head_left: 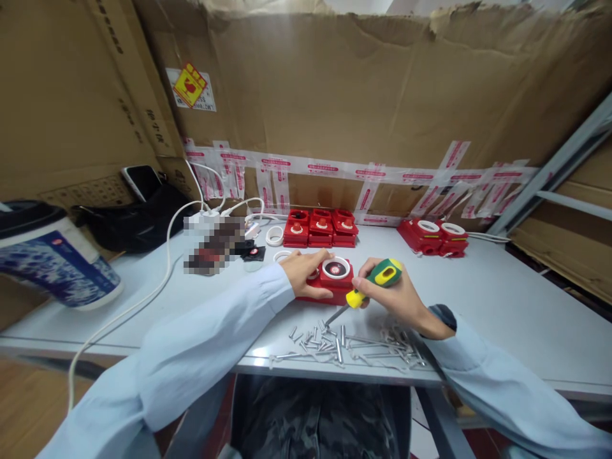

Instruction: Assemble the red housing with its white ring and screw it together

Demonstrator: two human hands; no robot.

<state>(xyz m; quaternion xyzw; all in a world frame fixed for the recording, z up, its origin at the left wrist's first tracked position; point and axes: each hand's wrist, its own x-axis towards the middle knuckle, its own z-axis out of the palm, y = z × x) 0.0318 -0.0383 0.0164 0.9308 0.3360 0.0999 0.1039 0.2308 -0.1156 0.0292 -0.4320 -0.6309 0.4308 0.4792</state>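
My right hand (389, 290) is wrapped round a screwdriver (377, 278) with a green and yellow handle. Its shaft slants down to the left, and the tip is among loose screws (322, 341) near the table's front edge; whether a screw clings to it I cannot tell. Under my left hand (306, 274) lies a red box-shaped unit (337, 290), gripped at its left end between thumb and fingers. A white ring (336, 268) with a dark round centre sits on top of that unit. Behind the left hand, another white ring (282, 255) is partly hidden.
Several red units (320, 228) stand at the back, with a loose white ring (274, 236) beside them. More red units (433, 237) sit at the back right. A white cable (167, 268) crosses the left side near a large paper cup (57, 261). Cardboard (335, 89) walls the back.
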